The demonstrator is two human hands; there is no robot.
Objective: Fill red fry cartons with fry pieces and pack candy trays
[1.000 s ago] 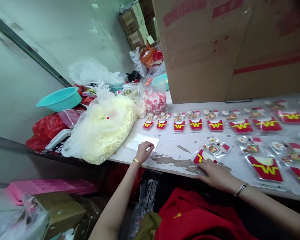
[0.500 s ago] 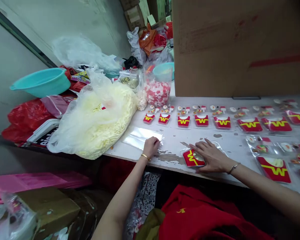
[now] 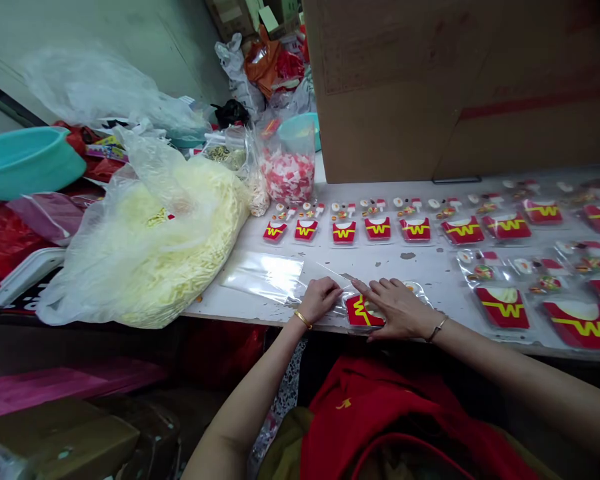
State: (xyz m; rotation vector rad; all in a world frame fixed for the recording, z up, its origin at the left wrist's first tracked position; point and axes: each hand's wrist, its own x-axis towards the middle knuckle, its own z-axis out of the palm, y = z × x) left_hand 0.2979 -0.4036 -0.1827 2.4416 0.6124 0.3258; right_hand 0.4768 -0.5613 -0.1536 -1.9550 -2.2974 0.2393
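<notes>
The right hand (image 3: 397,308) lies flat with fingers spread over a red fry-pouch packet (image 3: 363,311), hiding most of it. Just left of that packet, the left hand (image 3: 323,298) seems to pinch a clear sleeve (image 3: 265,275), though glare blurs its edges. Behind the packet, the chipped white surface (image 3: 430,267) meets a cardboard box (image 3: 430,87), cut off above.

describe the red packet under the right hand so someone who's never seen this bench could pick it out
Start at the big cardboard box at the back of the white table, then come straight toward the near edge. There the right hand lies flat on a red packet with a yellow W, and the left hand pinches clear film beside it. Unlike the rows of packets, it lies alone, turned askew.
</notes>
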